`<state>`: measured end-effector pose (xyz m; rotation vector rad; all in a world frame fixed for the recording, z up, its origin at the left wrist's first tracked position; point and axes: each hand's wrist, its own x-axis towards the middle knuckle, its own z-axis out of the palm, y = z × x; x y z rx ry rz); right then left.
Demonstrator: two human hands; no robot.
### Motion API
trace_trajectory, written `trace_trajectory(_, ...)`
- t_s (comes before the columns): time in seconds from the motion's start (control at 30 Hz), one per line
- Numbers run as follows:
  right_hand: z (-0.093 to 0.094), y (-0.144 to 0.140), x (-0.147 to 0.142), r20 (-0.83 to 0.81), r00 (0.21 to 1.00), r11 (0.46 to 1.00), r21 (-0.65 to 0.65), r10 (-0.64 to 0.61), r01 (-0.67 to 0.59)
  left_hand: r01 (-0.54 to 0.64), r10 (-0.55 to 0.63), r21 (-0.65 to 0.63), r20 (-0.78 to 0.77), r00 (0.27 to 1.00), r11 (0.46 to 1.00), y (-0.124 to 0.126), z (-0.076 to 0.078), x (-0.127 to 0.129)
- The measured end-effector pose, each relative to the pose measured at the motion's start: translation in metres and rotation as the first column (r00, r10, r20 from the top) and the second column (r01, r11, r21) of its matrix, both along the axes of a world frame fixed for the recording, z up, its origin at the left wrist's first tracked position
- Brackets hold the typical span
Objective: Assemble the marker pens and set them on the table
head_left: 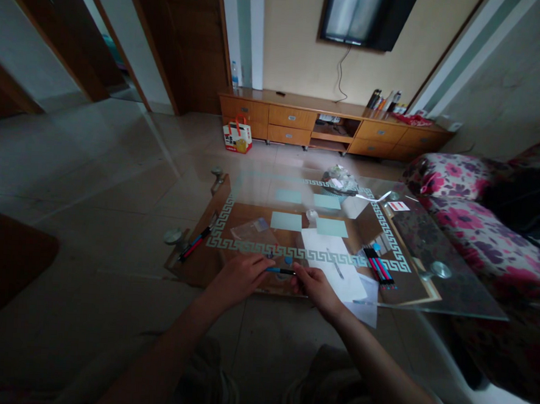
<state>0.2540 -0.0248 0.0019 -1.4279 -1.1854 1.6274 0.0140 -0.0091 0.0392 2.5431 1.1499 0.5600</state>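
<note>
At the near edge of the glass tabletop (448,286), left hand (240,278) and right hand (314,287) each pinch one end of a blue pen (280,271). Beyond the right hand, white paper (334,264) looks unmarked and more pens (379,268) lie untouched, so work seems barely begun.

A glass-topped counter (432,248) with a pale key-pattern border. On it lie white paper sheets (334,264), four pale blue cards (286,220), a bundle of pens (379,268), a clear plastic bag (251,230) and a crumpled bag (339,180).
</note>
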Motion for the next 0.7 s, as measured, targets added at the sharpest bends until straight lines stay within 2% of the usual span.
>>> trace_trajectory(0.17, -0.0034, -0.0007, -0.0013, 0.013, 1.000, 1.000, 0.000, 0.023, -0.023, 0.024, -0.023, 0.036, -0.025, 0.999, 0.999, -0.0036, 0.0001, 0.0051)
trace_trajectory(0.33, -0.0021, 0.0013, -0.0017, -0.041, 0.999, 1.000, -0.021, 0.012, -0.013, -0.027, 0.032, 0.073, -0.066, 0.997, 0.997, -0.0044, -0.0001, 0.0069)
trace_trajectory(0.53, 0.0049, -0.0002, -0.0035, -0.081, 0.996, 0.999, 0.017, 0.035, -0.034, -0.064, 0.075, 0.116, -0.094, 0.993, 0.991, -0.0047, 0.0011, 0.0058)
trace_trajectory(0.7, 0.0027, -0.0009, -0.0034, -0.057, 0.997, 0.996, 0.073, 0.055, -0.050, -0.087, 0.100, 0.119, -0.106, 0.989, 0.989, -0.0054, 0.0010, 0.0054)
